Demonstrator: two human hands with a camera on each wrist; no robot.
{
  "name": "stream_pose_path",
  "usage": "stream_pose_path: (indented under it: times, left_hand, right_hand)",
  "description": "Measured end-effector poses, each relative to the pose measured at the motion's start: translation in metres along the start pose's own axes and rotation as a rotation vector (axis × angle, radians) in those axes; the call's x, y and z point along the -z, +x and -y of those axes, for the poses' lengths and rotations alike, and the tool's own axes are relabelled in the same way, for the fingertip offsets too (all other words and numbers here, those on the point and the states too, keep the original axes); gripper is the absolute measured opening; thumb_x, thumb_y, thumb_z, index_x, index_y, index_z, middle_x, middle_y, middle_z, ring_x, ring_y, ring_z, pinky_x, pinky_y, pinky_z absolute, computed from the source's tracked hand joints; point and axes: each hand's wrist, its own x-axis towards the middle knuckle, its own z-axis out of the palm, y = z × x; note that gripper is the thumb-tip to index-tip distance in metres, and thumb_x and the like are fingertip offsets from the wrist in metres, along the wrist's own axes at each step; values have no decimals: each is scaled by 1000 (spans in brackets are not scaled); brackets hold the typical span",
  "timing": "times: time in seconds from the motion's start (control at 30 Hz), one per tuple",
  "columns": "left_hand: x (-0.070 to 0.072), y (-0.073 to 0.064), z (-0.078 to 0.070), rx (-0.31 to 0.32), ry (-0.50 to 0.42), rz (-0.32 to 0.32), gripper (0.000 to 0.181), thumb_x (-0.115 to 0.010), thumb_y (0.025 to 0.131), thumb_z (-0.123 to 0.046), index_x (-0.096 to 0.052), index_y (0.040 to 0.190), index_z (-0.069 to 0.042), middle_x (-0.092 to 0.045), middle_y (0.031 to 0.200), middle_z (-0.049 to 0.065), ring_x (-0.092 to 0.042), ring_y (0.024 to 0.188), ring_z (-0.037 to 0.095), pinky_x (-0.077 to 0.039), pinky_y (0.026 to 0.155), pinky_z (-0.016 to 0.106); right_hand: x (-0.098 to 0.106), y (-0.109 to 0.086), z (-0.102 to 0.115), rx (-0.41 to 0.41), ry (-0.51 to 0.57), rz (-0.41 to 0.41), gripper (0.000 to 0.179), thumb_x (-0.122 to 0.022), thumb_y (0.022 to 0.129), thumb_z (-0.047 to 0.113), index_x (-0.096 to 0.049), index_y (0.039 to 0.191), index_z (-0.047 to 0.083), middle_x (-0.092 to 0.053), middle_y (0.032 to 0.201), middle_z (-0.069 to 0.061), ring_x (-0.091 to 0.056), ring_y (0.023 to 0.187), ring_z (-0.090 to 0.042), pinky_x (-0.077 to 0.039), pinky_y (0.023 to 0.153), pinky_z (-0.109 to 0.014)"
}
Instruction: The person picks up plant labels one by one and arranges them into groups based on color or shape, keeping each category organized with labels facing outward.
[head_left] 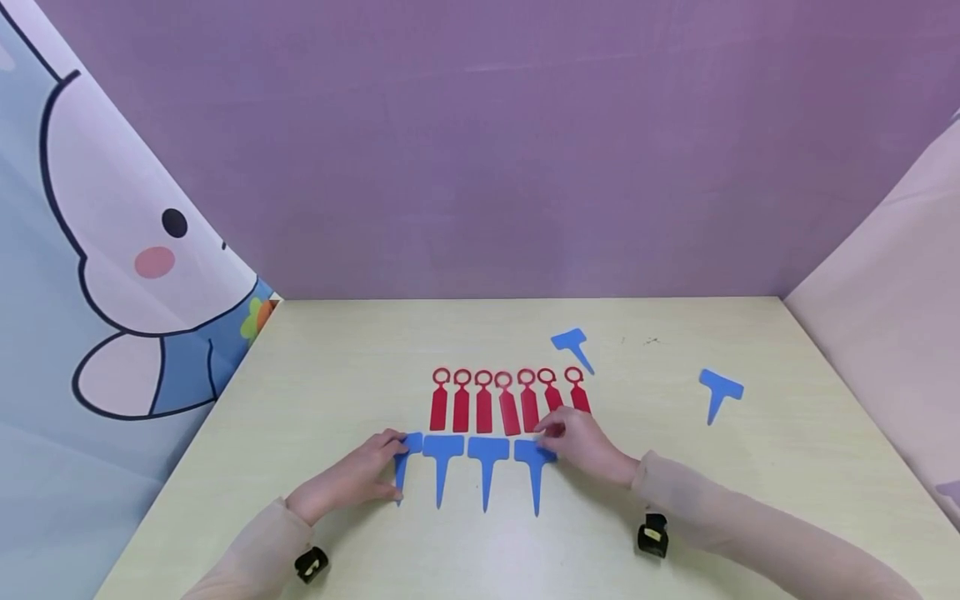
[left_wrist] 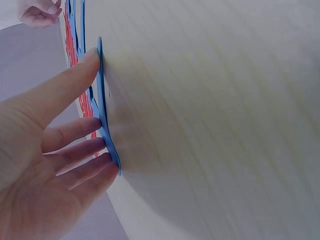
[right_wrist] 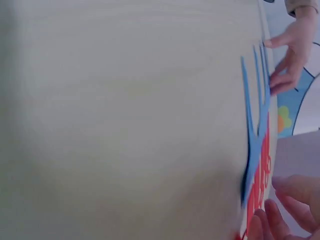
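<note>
Several blue T-shaped plant labels stand side by side in a row, stems toward the front. My left hand (head_left: 360,471) touches the leftmost blue label (head_left: 402,467). In the left wrist view its thumb lies at the narrow end of that label (left_wrist: 102,100) and the other fingertips along the wide end. My right hand (head_left: 581,442) is over the right corner of the row's rightmost blue label (head_left: 534,467), overlapping the lower ends of the red ring-topped tags (head_left: 508,412) at right. Its fingers (right_wrist: 295,195) are loosely bent in the right wrist view, with nothing seen between them.
Several red tags lie in a line behind the blue row, rings pointing away. One loose blue label (head_left: 573,343) lies behind them and another (head_left: 721,392) farther right. A purple backdrop (head_left: 525,167) rises at the pale table's (head_left: 337,350) back edge.
</note>
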Motion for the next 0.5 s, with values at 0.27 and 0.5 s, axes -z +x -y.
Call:
stream_pose_path:
  times: [0.27,0.5]
  left_hand:
    - [0,0,0,-2,8,3,61,-74,70,-25,-50,114,9,-44,121,18,-46,110,30,-42,90,39]
    - [0,0,0,-3,5,0,61,-74,70,-25,-50,114,9,-44,121,18,-46,110,31,-42,90,39]
  right_hand:
    - [14,8,-3,1,11,17,17,-68,76,5,-67,92,4,-59,79,0,-54,72,-12,-48,63,-20]
    - [27,16,-6,7,23,11,18,-66,76,2,-67,94,1,-62,82,-3,-54,73,-14,-48,63,-22]
